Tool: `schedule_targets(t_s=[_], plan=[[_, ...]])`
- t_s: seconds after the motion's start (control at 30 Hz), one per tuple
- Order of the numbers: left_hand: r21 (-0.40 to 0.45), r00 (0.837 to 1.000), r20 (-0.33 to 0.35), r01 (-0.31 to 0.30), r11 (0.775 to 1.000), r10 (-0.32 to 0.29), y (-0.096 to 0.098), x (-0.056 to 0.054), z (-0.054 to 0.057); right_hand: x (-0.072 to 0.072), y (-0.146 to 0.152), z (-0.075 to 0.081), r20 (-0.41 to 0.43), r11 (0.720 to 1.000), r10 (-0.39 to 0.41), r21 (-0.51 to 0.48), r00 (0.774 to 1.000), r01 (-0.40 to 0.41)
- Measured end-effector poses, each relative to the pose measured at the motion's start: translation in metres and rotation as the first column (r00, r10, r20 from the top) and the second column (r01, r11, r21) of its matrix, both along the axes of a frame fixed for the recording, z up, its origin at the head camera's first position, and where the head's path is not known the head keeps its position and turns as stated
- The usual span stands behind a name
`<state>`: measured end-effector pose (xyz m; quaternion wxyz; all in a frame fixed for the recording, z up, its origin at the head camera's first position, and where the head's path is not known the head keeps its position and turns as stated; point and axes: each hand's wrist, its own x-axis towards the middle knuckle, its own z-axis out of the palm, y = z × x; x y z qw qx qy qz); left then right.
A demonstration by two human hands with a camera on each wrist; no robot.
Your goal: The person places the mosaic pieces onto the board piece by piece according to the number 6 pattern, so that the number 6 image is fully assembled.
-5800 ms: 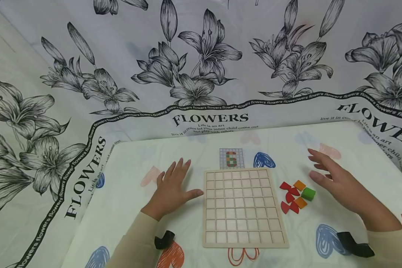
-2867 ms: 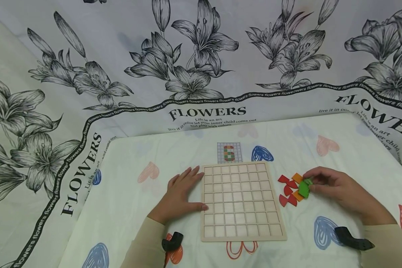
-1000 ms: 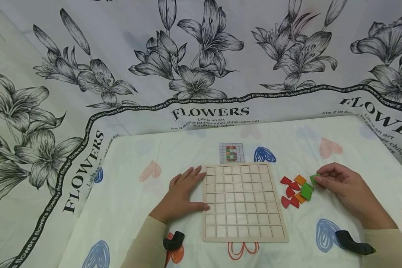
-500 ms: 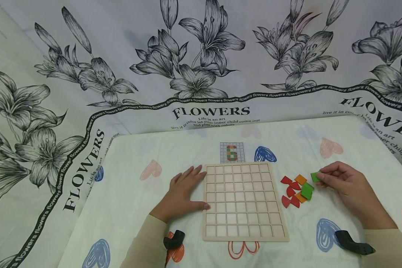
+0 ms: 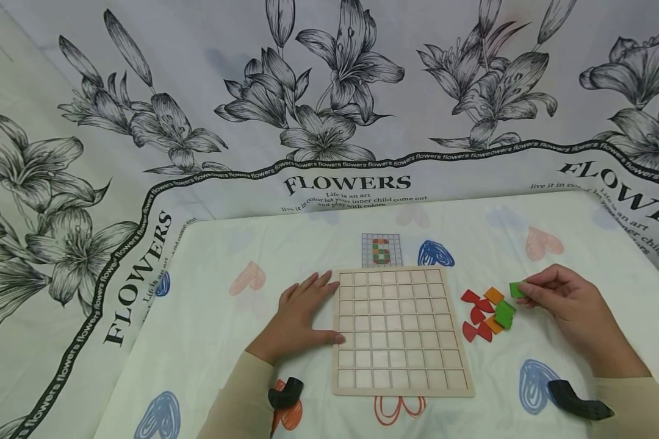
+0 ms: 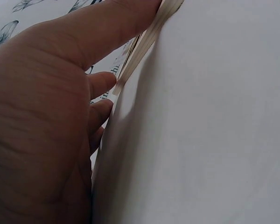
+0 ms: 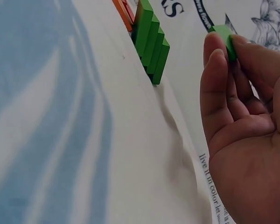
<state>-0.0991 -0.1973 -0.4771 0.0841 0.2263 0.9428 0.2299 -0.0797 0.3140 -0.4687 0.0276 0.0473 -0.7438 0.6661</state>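
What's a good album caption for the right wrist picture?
A right hand pinches one green tile; a staggered stack of green tiles lies apart.

Fingers of the right hand [image 5: 573,311] cover one end of a green tile [image 5: 515,289]. The green stack [image 5: 504,312] partly hides the lower orange tile [image 5: 491,324]. Details on the pattern card [image 5: 381,250] are too small to tell. The left wrist view's top edge cuts off the grid board [image 5: 401,332].

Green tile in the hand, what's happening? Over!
Right hand pinching green tile, apart from stack. Left hand touching board. Red tiles between tile and board.
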Motion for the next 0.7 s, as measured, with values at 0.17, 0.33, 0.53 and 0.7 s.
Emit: schedule_targets(t_s=[0.17,0.33,0.53,0.7], plan=[[0.004,1.0,-0.009,0.007,1.0,-0.007,-0.001,0.0,0.0,0.001,-0.002,0.0,-0.01,0.998,0.009,-0.068,1.0,-0.01],[0.001,1.0,0.0,0.005,1.0,-0.005,-0.001,-0.001,-0.001,0.001,-0.005,0.0,-0.031,0.991,0.051,-0.126,0.998,-0.054],[-0.013,1.0,0.015,-0.006,1.0,0.006,0.0,0.0,0.0,0.0,-0.009,0.001,-0.013,0.998,0.062,0.004,0.998,-0.062],[-0.005,1.0,0.011,-0.006,1.0,0.006,0.0,0.0,0.0,0.001,-0.016,0.006,0.023,0.961,0.008,0.276,1.0,-0.014]])
